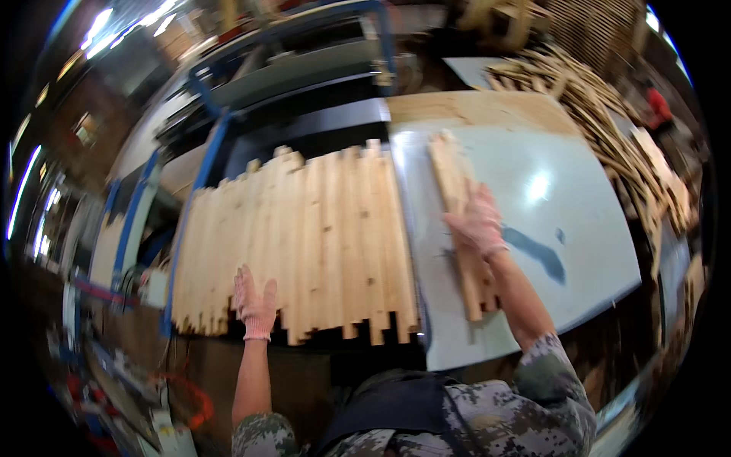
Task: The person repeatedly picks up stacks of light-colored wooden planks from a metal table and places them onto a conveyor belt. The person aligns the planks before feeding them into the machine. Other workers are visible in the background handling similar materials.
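Observation:
A broad row of pale wooden strips (320, 228) lies side by side on the machine bed, with uneven ends at front and back. Over its near left part my left hand (255, 302), in a pink knit glove, rests flat with the fingers stretched out. To the right, a few more strips (451, 171) lie together lengthwise on a pale smooth tabletop (548, 167). My right hand (478, 221), also in a pink glove, lies on these strips with its fingers spread; the fingertips point away from me. Its palm hides part of them.
Behind the row stands a machine with a blue frame (304, 15). A large heap of loose strips (579, 99) is piled beyond the table at the right. A person in a red top (658, 107) is at the far right. A dark blue mark (537, 255) shows on the tabletop.

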`<state>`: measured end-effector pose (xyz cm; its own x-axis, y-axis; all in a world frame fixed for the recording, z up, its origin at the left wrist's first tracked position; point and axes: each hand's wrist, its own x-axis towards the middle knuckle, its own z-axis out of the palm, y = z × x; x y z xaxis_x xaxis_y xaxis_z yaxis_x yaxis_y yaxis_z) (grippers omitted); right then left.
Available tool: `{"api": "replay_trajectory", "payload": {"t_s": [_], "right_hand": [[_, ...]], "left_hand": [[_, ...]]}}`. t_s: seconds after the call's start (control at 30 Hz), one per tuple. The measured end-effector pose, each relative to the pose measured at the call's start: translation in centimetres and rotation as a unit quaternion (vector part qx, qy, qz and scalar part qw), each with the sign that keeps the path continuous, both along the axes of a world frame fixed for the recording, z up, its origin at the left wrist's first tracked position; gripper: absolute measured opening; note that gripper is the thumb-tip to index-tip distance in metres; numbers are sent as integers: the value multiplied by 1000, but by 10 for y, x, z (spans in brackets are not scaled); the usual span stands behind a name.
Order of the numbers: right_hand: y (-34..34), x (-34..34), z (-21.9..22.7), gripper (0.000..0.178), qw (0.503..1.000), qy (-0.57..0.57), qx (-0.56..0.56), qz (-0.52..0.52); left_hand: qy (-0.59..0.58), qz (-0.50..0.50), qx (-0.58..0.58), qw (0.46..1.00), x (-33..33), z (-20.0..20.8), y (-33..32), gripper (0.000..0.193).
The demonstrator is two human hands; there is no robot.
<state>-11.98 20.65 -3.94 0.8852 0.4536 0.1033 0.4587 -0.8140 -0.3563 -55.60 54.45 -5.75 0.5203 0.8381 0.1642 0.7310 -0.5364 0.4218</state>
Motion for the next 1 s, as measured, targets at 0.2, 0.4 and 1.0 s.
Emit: {"api": "replay_trajectory", "payload": {"t_s": [0.2, 0.4, 1.0], "right_hand": [[38, -71, 15, 82, 916, 279, 268, 109], [92, -110, -53, 80, 961, 174, 200, 83], [104, -88, -70, 84, 885, 277, 373, 34]], "left_hand": [[108, 259, 87, 956, -156, 31, 128, 105], [138, 357, 78, 921, -240, 75, 225, 109], [284, 196, 63, 936, -289, 110, 295, 72]]}}
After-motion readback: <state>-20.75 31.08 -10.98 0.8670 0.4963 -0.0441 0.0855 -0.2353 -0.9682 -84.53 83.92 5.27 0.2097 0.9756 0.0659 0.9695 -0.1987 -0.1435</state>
